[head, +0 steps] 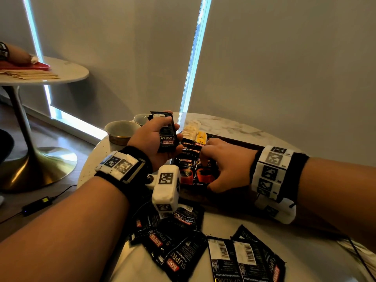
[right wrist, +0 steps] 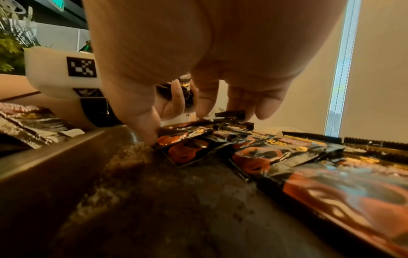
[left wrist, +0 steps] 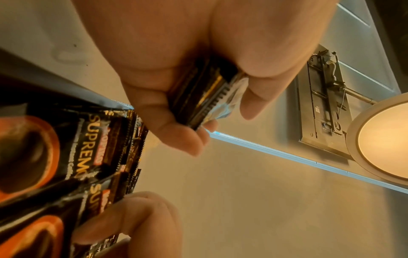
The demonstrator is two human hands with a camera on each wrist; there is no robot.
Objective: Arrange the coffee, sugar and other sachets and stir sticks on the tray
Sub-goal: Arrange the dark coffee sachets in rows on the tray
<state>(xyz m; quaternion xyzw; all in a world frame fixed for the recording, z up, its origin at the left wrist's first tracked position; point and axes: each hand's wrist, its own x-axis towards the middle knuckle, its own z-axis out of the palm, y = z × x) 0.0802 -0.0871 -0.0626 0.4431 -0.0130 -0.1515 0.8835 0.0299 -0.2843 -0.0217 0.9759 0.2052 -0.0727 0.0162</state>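
My left hand [head: 150, 139] hovers over the tray's far left corner and grips a small stack of black Kopiko Supremo coffee sachets [head: 167, 137], end-on in the left wrist view [left wrist: 207, 97]. My right hand [head: 223, 165] is down in the dark brown tray [head: 230, 200]. Its thumb [right wrist: 150, 136] is against the near edge of a coffee sachet [head: 203, 171] and its curled fingers reach over the far end. More coffee sachets [right wrist: 253, 153] lie in overlapping rows beside it. Yellow tea sachets [head: 200, 137] and pale sachets [head: 189, 129] sit at the tray's far end.
Several loose coffee sachets [head: 179, 241] lie scattered on the marble table between me and the tray. Two cups [head: 120, 133] stand at the table's left edge. A cable [head: 356, 251] runs by my right forearm. A second table [head: 67, 70] at far left carries a red tray and wooden sticks [head: 30, 74].
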